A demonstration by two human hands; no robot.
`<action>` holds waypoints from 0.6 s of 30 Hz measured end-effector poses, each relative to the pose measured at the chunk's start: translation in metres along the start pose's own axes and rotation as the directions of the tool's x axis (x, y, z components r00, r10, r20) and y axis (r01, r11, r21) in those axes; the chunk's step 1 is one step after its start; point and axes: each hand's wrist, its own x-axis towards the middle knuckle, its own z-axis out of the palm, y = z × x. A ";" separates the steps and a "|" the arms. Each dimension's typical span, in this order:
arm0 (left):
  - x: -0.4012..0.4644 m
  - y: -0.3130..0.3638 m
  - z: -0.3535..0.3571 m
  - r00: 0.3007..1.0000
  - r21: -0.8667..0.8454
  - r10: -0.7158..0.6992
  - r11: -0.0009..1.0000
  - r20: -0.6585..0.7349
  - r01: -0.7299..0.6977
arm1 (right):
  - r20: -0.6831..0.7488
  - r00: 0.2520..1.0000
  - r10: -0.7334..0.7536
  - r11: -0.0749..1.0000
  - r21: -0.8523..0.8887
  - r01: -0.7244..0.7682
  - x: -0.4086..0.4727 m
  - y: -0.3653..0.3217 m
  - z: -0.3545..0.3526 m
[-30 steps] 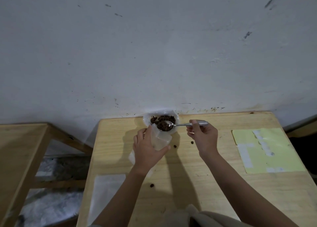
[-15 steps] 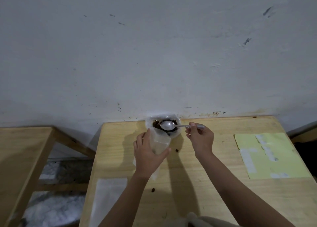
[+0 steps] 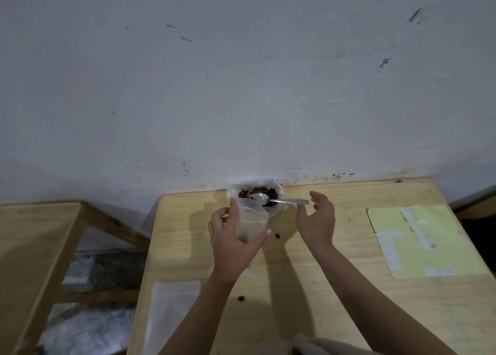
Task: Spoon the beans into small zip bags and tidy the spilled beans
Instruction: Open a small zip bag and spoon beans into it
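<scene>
Released, spoon (image 3: 271,200) rests in bowl (image 3: 279,210) beside right hand (image 3: 318,220).

We see a pale wooden desk (image 3: 335,287) against a scuffed white wall (image 3: 241,86). A yellow sheet (image 3: 434,247), patched with what may be white tape, lies at its right. Another wooden desk (image 3: 35,247) stands left.

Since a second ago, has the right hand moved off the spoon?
Yes. The right hand now hangs open, right of the spoon, which rests in the bean bowl.
</scene>
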 end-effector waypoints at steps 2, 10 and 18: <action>-0.001 0.006 0.000 1.000 -0.007 -0.018 1.000 -0.024 0.018 | 0.019 0.980 -0.200 0.979 0.047 0.198 -0.013 -0.006 -0.012; -0.016 0.040 -0.016 0.995 -0.105 -0.023 0.994 0.102 0.033 | 0.484 0.846 -0.224 0.907 0.422 -0.001 -0.049 -0.032 -0.044; -0.041 0.065 -0.047 0.998 -0.429 -0.001 0.903 -0.058 -0.024 | 0.335 0.922 -0.196 0.864 0.504 0.001 -0.066 -0.030 -0.064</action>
